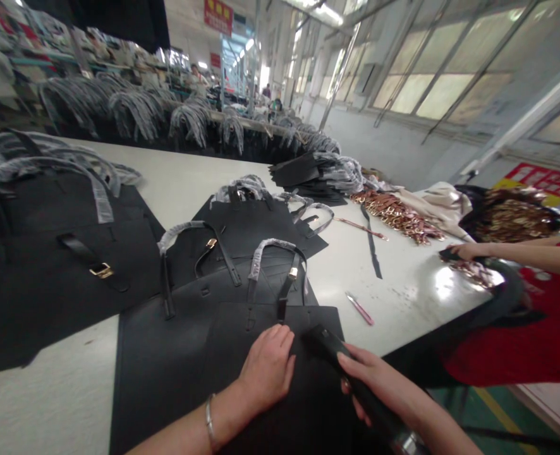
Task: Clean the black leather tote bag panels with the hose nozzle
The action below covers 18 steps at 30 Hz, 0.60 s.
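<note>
The left hand (268,366) lay flat on the nearest bag (166,366), its fingers (282,338) just left of the handled tool (325,344) that the right hand (379,385) gripped. Beyond the fingers more bags (256,221) overlapped on the bench (176,183); a snipper (360,309) lay ahead to the right, buckles (398,218) farther behind it.

Window daylight, tabletop (417,297) glare, warped edges.
</note>
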Tool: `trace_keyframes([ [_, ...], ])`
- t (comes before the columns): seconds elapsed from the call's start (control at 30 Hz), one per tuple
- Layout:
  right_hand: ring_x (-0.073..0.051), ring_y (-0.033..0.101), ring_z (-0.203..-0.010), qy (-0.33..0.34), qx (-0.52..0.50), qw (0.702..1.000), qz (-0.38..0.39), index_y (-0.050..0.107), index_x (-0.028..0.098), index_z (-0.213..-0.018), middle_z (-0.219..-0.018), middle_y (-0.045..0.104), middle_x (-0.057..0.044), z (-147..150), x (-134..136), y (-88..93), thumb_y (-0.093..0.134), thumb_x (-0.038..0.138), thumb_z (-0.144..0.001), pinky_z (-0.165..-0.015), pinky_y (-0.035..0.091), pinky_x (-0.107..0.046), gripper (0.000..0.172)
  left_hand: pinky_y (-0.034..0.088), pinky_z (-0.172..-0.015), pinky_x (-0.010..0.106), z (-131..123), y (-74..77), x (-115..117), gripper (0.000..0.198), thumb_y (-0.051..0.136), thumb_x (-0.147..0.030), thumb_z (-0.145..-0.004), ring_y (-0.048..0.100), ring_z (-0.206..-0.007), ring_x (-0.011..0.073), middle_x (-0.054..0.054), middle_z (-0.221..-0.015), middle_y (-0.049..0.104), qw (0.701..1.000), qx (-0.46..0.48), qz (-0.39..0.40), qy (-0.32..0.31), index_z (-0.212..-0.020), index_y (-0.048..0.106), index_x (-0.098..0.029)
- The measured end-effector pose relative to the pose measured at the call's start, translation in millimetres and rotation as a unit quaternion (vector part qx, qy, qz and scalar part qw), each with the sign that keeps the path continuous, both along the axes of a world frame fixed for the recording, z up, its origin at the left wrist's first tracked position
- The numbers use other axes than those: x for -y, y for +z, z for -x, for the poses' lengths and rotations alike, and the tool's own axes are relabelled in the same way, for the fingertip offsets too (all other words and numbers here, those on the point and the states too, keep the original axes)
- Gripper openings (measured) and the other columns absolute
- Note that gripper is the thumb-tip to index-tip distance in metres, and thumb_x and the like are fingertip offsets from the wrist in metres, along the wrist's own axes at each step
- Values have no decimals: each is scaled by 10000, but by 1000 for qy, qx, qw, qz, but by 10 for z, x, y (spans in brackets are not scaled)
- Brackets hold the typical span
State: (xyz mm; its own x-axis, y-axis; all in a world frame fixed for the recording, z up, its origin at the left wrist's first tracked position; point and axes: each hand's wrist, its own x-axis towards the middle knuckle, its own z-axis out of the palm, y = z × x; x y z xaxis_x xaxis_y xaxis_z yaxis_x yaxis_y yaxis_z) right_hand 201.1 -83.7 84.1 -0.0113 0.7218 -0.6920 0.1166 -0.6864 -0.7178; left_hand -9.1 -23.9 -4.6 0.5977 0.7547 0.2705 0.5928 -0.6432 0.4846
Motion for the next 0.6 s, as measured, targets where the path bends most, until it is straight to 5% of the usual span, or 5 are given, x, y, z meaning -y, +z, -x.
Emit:
trace_keyframes([
  [0.2, -84, 575, -381, -91, 47, 987, -121, 460, 254, -1229, -679, 596, 58, -48, -247, -70, 552, 499, -845, -330, 444, -167, 465, 439, -1029, 414, 23, -21, -18, 348, 522, -220, -842, 507, -1177, 251, 109, -1271, 561, 1000, -6, 10, 9, -1186, 553, -174],
  [0.43, -92, 566, -362, -125, 33, 990, -48, 506, 200, -975, -649, 618, 34, -553, 16, -58, 546, 498, -863, -313, 454, -184, 321, 405, -1068, 454, -7, -169, -47, 480, 551, -286, -834, 433, -1297, 295, 149, -1426, 453, 999, -31, -26, 34, -1289, 515, -141],
  [0.6, -108, 570, -361, -136, 15, 988, -69, 490, 203, -962, -652, 615, 28, -568, -276, -190, 511, 483, -888, -315, 463, -215, 290, 406, -1073, 439, -26, -171, -41, 480, 552, -286, -825, 445, -1294, 290, 148, -1425, 461, 998, -35, -21, 38, -1281, 534, -136],
])
